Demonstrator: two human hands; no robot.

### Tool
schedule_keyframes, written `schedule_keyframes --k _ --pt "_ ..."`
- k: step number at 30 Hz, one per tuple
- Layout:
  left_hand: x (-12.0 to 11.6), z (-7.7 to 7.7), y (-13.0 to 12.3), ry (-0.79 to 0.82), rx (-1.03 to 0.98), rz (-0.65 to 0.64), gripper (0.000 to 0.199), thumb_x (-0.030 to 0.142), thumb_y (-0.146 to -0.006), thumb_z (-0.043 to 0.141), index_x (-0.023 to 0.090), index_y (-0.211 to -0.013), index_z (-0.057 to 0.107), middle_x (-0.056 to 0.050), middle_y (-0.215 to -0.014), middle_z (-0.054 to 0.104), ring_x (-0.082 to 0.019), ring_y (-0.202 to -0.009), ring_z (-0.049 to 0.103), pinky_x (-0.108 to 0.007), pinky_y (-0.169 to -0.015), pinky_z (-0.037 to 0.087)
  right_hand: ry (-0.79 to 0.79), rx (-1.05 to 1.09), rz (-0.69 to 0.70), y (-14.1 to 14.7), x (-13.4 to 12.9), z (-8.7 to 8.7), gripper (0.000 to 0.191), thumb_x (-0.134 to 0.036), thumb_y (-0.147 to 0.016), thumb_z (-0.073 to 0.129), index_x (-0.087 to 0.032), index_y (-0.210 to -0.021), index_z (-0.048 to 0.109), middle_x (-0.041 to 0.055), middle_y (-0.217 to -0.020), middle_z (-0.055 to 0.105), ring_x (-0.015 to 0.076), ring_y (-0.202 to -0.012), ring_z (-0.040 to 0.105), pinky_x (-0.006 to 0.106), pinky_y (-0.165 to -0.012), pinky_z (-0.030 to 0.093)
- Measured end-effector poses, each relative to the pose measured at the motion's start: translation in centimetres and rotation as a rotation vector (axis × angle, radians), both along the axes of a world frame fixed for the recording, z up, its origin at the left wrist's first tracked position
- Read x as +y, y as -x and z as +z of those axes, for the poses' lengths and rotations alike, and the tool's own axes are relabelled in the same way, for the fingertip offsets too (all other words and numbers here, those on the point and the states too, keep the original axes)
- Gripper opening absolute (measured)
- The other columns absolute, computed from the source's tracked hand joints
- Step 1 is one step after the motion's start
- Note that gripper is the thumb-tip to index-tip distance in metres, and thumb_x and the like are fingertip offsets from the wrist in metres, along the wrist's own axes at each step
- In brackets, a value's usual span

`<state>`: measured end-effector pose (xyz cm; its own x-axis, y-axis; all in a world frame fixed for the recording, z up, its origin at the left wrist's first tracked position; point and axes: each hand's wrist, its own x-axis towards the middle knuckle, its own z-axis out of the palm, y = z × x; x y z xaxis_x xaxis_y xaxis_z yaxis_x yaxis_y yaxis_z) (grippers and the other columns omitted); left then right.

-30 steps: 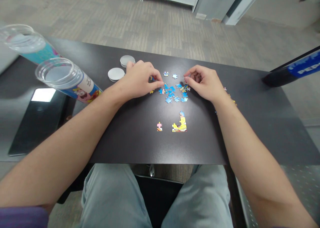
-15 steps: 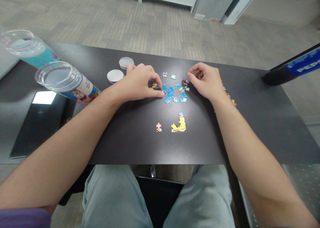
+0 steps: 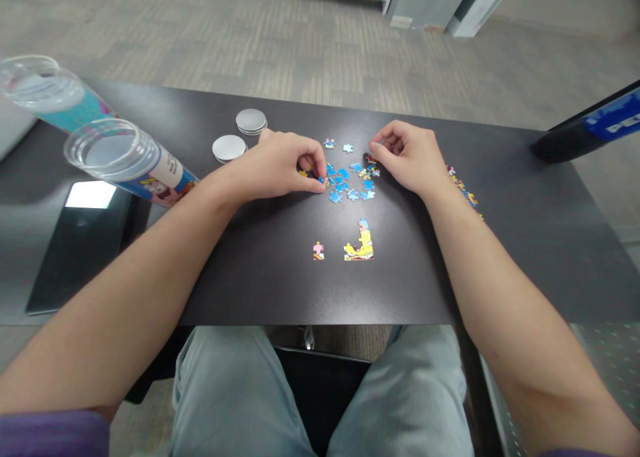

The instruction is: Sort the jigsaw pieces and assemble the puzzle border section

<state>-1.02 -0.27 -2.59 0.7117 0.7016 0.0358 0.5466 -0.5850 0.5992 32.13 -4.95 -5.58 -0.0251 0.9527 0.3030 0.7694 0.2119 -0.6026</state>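
Note:
Puzzle pieces [image 3: 343, 175], mostly blue, lie loose in a cluster between my hands. My left hand [image 3: 290, 162] is at the cluster's left side, thumb and index finger closing on a small puzzle piece [image 3: 323, 180]. Yellow pieces show partly beneath its fingers. At the upper right of the cluster, my right hand [image 3: 407, 153] has its thumb and forefinger pinched at a dark red puzzle piece [image 3: 371, 158]. Nearer me lies a joined yellow section [image 3: 365, 247] shaped like an L. A single pink piece [image 3: 319, 251] sits apart to its left.
Two clear canisters [image 3: 133, 160] with printed wraps stand at the left, near white discs [image 3: 229, 148]. A dark glossy tablet-like slab [image 3: 80, 243] lies below them. More pieces [image 3: 465, 190] sit beside my right forearm. A dark bottle [image 3: 575, 133] stands far right.
My right fingertips have shifted slightly left, close over the dark red piece. My left thumb and index finger have stayed near the same spot. The whole view has shifted a little.

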Motion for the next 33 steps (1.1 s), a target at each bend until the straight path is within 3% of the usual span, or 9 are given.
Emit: schedule_keyframes --k 5,14,17,21,26,29,33 --pt "0.0 0.0 0.1 0.108 -0.179 -0.092 0.016 0.041 -0.103 0.093 0.027 -0.11 0.089 -0.003 -0.11 0.098 -0.025 -0.103 0.091 -0.038 -0.1 0.063 -0.013 -0.015 -0.001 0.0 0.2 -0.2 0.013 -0.03 -0.099 0.094 -0.03 -0.101 0.081 -0.0003 -0.077 0.073 0.0267 -0.072 0.069 0.045 -0.085 0.062" --pt "-0.4 0.4 0.0 0.094 -0.205 -0.067 0.015 0.041 -0.104 0.092 0.027 -0.111 0.091 -0.003 -0.101 0.094 -0.025 -0.097 0.089 -0.036 -0.092 0.065 -0.014 -0.045 -0.008 0.2 0.1 -0.2 0.007 -0.028 -0.105 0.09 -0.029 -0.103 0.083 0.0019 -0.083 0.078 0.0283 -0.077 0.074 0.047 -0.092 0.066" --pt "-0.6 0.3 -0.2 0.123 -0.272 -0.059 0.015 0.041 -0.102 0.094 0.028 -0.106 0.091 -0.003 -0.098 0.093 -0.025 -0.095 0.087 -0.037 -0.093 0.066 -0.01 -0.031 0.001 0.5 -0.1 0.1 0.011 -0.038 -0.11 0.09 -0.03 -0.104 0.085 0.0037 -0.085 0.08 0.0302 -0.078 0.075 0.049 -0.09 0.067" --pt "-0.6 0.4 -0.3 0.149 -0.339 -0.03 0.017 0.042 -0.098 0.099 0.029 -0.104 0.088 -0.003 -0.098 0.092 -0.026 -0.098 0.087 -0.039 -0.093 0.068 0.012 0.042 0.081 1.7 -1.0 1.1 0.036 -0.066 -0.113 0.093 -0.031 -0.105 0.088 0.0062 -0.093 0.084 0.0326 -0.089 0.079 0.049 -0.09 0.066" --pt "-0.7 0.6 -0.3 0.122 -0.324 -0.017 0.019 0.047 -0.1 0.098 0.032 -0.104 0.089 -0.002 -0.097 0.092 -0.029 -0.098 0.087 -0.044 -0.09 0.066 0.157 0.158 0.234 3.7 -2.5 2.9 0.068 -0.099 -0.094 0.102 -0.033 -0.099 0.089 0.0072 -0.094 0.083 0.0341 -0.097 0.077 0.048 -0.086 0.063" --pt "-0.7 0.6 -0.5 0.111 -0.318 -0.024 0.019 0.048 -0.101 0.096 0.031 -0.107 0.09 -0.003 -0.102 0.094 -0.031 -0.102 0.089 -0.046 -0.09 0.066 0.239 0.25 0.298 4.5 -3.0 3.8 0.069 -0.098 -0.081 0.113 -0.035 -0.096 0.09 0.006 -0.09 0.081 0.0329 -0.091 0.073 0.047 -0.078 0.059" --pt "-0.8 0.5 -0.7 0.121 -0.341 -0.03 0.017 0.045 -0.101 0.094 0.03 -0.109 0.089 -0.003 -0.103 0.094 -0.031 -0.104 0.09 -0.045 -0.091 0.067 0.268 0.32 0.34 5.1 -3.3 4.2 0.062 -0.088 -0.077 0.12 -0.037 -0.092 0.089 0.0044 -0.087 0.079 0.0313 -0.086 0.069 0.047 -0.071 0.055"
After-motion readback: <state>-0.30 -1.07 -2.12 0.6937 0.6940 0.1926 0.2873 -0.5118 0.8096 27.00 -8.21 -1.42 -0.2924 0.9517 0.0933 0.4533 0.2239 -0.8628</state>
